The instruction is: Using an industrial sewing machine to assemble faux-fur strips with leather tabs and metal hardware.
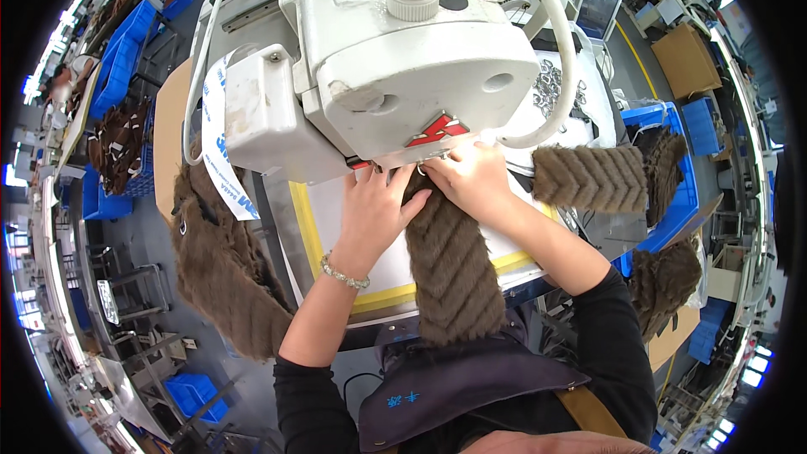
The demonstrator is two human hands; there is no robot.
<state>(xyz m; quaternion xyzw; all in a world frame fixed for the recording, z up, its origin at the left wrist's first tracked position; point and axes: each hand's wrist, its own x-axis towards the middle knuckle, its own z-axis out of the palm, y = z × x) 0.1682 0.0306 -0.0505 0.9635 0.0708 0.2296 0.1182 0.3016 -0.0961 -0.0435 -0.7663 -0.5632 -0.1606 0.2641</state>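
Note:
A large white machine (420, 76) stands over a white work surface with yellow tape edges (382, 296). A brown chevron-patterned fur strip (454, 273) runs from under the machine head toward my body. My left hand (378, 206) grips the strip's far end from the left, thumb on the fur and fingertips partly hidden beneath the head. My right hand (471, 181) is closed on that same end from the right, close to a small metal piece (421, 169) under the head. What exactly lies between the fingertips is partly hidden.
More fur pieces lie at left (218, 277) and right (588, 176). Small metal rings (555, 84) and a screen (595, 4) sit at the back right. Blue bins (672, 219) and cardboard (685, 59) flank the table; shelves and crates line both sides.

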